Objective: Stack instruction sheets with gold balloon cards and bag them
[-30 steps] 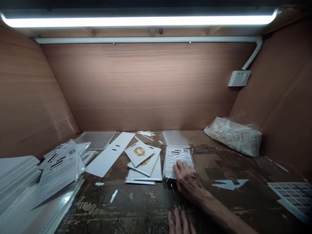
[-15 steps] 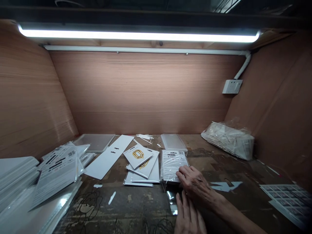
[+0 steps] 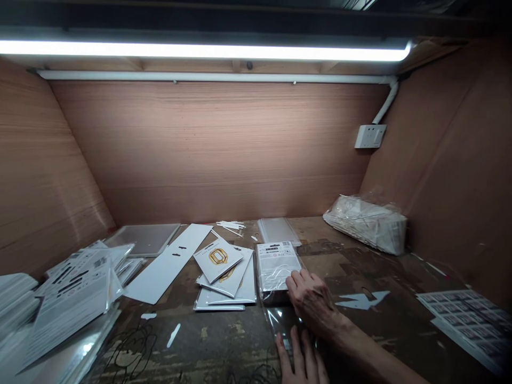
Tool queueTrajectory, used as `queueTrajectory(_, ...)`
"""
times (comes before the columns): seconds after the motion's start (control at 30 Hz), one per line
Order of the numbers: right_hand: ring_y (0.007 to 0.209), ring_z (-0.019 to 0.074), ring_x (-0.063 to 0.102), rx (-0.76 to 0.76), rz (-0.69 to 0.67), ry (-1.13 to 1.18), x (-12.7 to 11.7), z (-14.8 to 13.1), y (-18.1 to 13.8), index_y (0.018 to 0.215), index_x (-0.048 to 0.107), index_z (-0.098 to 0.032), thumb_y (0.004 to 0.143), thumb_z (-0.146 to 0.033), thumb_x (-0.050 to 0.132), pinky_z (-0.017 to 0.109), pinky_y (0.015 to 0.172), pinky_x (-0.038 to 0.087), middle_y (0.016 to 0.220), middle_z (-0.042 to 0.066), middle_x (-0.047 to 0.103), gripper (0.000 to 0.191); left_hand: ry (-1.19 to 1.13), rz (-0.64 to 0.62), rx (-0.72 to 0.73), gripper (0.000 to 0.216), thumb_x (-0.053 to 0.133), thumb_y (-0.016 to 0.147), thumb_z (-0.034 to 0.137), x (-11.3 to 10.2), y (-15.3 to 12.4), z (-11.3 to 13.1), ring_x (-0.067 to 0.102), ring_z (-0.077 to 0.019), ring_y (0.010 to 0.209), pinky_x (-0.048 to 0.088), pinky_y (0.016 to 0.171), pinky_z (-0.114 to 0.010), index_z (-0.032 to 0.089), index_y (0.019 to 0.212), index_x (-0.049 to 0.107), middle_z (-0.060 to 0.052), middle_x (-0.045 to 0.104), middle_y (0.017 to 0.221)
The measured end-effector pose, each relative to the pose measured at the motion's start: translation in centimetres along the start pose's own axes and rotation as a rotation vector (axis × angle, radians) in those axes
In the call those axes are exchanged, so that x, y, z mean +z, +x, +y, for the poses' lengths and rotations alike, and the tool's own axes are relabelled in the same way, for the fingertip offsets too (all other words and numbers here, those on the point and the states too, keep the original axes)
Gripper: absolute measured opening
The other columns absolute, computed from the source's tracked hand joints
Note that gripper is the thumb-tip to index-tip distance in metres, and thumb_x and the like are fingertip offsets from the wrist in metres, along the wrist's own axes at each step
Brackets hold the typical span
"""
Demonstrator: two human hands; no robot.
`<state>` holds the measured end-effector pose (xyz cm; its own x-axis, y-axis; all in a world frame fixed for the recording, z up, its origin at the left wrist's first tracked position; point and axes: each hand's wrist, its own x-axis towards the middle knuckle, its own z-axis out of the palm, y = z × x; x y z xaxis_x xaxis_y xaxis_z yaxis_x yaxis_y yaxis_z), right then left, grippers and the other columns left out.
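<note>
A white printed card [image 3: 278, 266] lies inside a clear plastic bag [image 3: 276, 317], whose bare, shiny lower end stretches toward me. My right hand [image 3: 314, 301] is closed at the bag's right edge, its fingers curled beside the card's lower corner; the fingertips are partly hidden. Nearer to me, my left hand [image 3: 302, 356] rests over the bag's lower end, fingers stretched out and apart. Just left of the bag is a small pile of packed white cards [image 3: 224, 272], the top one showing a gold ring-shaped print.
Clear bags [image 3: 278, 230] lie behind the card. On the left are loose printed cards [image 3: 72, 304], a long white card [image 3: 168, 264] and a plastic stack [image 3: 16, 304]. To the right lie a paper scrap [image 3: 362, 300], a sticker sheet [image 3: 468, 320] and a bagged bundle [image 3: 366, 224].
My left hand has slid slightly toward me, and more of the bag's clear lower end shows. The right hand stays at the bag's edge. The whole view has shifted a little.
</note>
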<state>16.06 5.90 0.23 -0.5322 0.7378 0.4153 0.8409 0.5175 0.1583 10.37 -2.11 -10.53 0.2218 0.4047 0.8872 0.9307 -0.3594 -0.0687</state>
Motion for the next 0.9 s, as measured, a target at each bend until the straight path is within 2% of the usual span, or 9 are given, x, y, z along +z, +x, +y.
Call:
queueTrajectory(0.17, 0.065, 0.0193, 0.035, 0.033, -0.008, -0.077, -0.2, -0.3, -0.2, 0.076, 0.05, -0.015, 0.072, -0.011, 0.042, 0.032, 0.058, 0.02, 0.072, 0.006, 0.048, 0.01, 0.034, 0.003, -0.078, 0.015, 0.043, 0.071, 0.019, 0.5, -0.1, 1.0, 0.047, -0.0319, 0.095, 0.023, 0.083, -0.059, 0.012, 0.079, 0.054, -0.01, 0.06, 0.082)
queueTrajectory(0.33, 0.066, 0.0185, 0.037, 0.104, -0.085, -0.069, 0.5, 0.1, 0.8, 0.094, 0.047, -0.015, 0.073, -0.003, 0.034, 0.031, 0.057, 0.022, 0.078, 0.007, 0.047, 0.028, -0.026, -0.025, 0.005, 0.015, 0.042, 0.071, 0.015, 0.1, -0.5, 0.4, 0.048, -0.0304, 0.092, 0.023, 0.083, -0.058, 0.014, 0.078, 0.055, -0.007, 0.06, 0.088)
queueTrajectory(0.47, 0.071, 0.0192, 0.04, 0.236, -0.176, 0.012, -0.1, 0.4, 0.9, 0.092, 0.048, -0.013, 0.069, -0.004, 0.038, 0.03, 0.057, 0.026, 0.083, 0.01, 0.048, 0.027, -0.073, -0.062, 0.022, 0.024, 0.034, 0.073, 0.011, -0.7, -0.3, -0.2, 0.051, -0.0286, 0.086, 0.021, 0.085, -0.057, 0.016, 0.079, 0.057, -0.003, 0.059, 0.093)
queueTrajectory(0.53, 0.079, 0.0231, 0.042, 0.333, -0.203, 0.07, -0.9, 0.8, 0.0, 0.097, 0.047, -0.014, 0.065, -0.011, 0.046, 0.031, 0.059, 0.029, 0.09, 0.011, 0.047, 0.032, -0.069, -0.107, 0.034, 0.023, 0.036, 0.072, 0.011, -1.5, 0.3, -0.4, 0.052, -0.0309, 0.085, 0.028, 0.079, -0.057, 0.016, 0.08, 0.057, -0.004, 0.059, 0.093)
queueTrajectory(0.6, 0.08, 0.0249, 0.045, 0.436, -0.235, 0.157, -1.5, 1.5, -1.4, 0.102, 0.045, -0.014, 0.06, -0.016, 0.051, 0.031, 0.06, 0.032, 0.093, 0.011, 0.048, 0.043, -0.078, -0.244, 0.05, 0.017, 0.044, 0.071, 0.018, -2.6, 1.6, -1.0, 0.053, -0.0322, 0.084, 0.039, 0.069, -0.052, 0.02, 0.082, 0.057, -0.005, 0.059, 0.094)
queueTrajectory(0.67, 0.072, 0.0202, 0.05, 0.51, -0.286, 0.299, -1.8, 2.5, -3.0, 0.103, 0.044, -0.014, 0.059, -0.018, 0.053, 0.027, 0.057, 0.035, 0.083, 0.007, 0.053, 0.046, -0.143, -0.349, 0.067, 0.017, 0.049, 0.07, 0.028, -3.9, 3.6, -2.2, 0.056, -0.0285, 0.081, 0.046, 0.061, -0.043, 0.022, 0.084, 0.057, -0.005, 0.06, 0.093)
queueTrajectory(0.77, 0.057, 0.0102, 0.052, 0.545, -0.328, 0.528, -1.5, 3.9, -4.7, 0.097, 0.048, -0.015, 0.065, -0.02, 0.048, 0.017, 0.052, 0.037, 0.062, -0.001, 0.056, 0.032, -0.257, -0.31, 0.146, 0.039, 0.04, 0.075, 0.04, -5.5, 7.6, -5.0, 0.05, -0.024, 0.095, 0.047, 0.072, -0.033, 0.013, 0.1, 0.053, -0.011, 0.054, 0.104)
queueTrajectory(0.83, 0.057, 0.0077, 0.053, 0.556, -0.3, 0.604, -1.2, 4.4, -5.2, 0.092, 0.052, -0.016, 0.07, -0.021, 0.045, 0.014, 0.052, 0.037, 0.062, -0.003, 0.057, 0.024, -0.206, -0.421, 0.097, 0.05, 0.041, 0.074, 0.041, -5.6, 9.9, -7.0, 0.039, -0.0275, 0.108, 0.041, 0.083, -0.037, 0.007, 0.111, 0.046, -0.017, 0.044, 0.116)
queueTrajectory(0.9, 0.064, 0.0088, 0.054, 0.563, -0.245, 0.599, -0.9, 4.3, -5.4, 0.089, 0.054, -0.018, 0.073, -0.022, 0.042, 0.016, 0.057, 0.037, 0.069, -0.001, 0.059, 0.021, -0.17, -0.611, 0.025, 0.064, 0.045, 0.068, 0.05, -4.9, 11.4, -8.6, 0.024, -0.0336, 0.115, 0.033, 0.085, -0.049, 0.013, 0.119, 0.039, -0.017, 0.029, 0.126)
